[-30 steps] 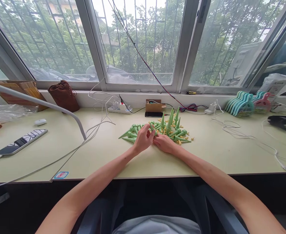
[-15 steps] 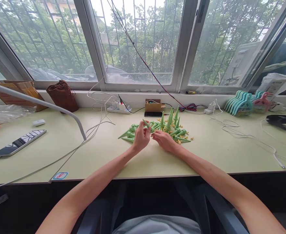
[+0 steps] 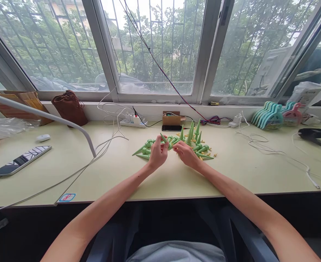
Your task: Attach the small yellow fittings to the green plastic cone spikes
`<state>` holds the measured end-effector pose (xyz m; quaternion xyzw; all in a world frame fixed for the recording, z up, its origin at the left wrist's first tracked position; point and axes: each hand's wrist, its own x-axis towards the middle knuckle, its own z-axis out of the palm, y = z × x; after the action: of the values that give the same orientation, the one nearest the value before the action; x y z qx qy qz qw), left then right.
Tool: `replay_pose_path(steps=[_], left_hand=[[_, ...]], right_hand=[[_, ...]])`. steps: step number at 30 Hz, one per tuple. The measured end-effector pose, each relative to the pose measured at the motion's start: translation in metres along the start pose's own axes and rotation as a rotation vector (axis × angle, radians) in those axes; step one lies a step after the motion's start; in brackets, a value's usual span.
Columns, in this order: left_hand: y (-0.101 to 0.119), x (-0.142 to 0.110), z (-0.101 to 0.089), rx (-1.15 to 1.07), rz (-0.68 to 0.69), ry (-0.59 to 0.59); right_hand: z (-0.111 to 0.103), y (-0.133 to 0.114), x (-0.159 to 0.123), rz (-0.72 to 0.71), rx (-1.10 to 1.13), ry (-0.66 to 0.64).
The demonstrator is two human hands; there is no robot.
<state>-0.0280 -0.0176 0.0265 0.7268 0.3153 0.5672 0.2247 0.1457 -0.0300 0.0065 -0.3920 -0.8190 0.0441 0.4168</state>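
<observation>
My left hand [image 3: 158, 155] is closed around a green plastic watering spike [image 3: 163, 138], its pointed end sticking up past the fingers. My right hand [image 3: 187, 155] is just to the right, thumb and fingers pinched at the lower end of that spike. Whatever sits between those fingertips is too small to make out. Behind the hands lies a pile of similar green spikes [image 3: 141, 148]; several upright spikes [image 3: 190, 136] stand at its right side. Small yellow plastic pieces [image 3: 215, 155] are scattered among and beside them.
A phone [image 3: 171, 128] and a small cardboard box [image 3: 171, 119] are behind the pile. A white power strip [image 3: 133, 123] and loose cables [image 3: 258, 141] lie on the table. At left are a larger phone [image 3: 20, 161] and a brown pouch [image 3: 69, 108]; teal hangers [image 3: 268, 115] stand at right.
My right hand has shifted slightly up and to the right, its fingers more tightly bunched. The left hand keeps its hold on the green watering spike in nearly the same place.
</observation>
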Motion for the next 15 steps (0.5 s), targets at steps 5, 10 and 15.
replay_pose_path(steps=[5,10,15], left_hand=[[-0.0002,-0.0010,0.0014,-0.029,-0.045,-0.070],[-0.0024,-0.0046,0.0039,-0.048,-0.056,-0.185],[-0.0057,-0.0070,0.0062,-0.113,-0.125,-0.283]], right_hand=[[-0.0043,0.0043,0.0012,0.044,-0.024,0.080],[-0.0065,0.0088,0.0016,0.043,-0.046,0.149],[-0.0071,0.0064,0.0013,0.014,-0.083,0.131]])
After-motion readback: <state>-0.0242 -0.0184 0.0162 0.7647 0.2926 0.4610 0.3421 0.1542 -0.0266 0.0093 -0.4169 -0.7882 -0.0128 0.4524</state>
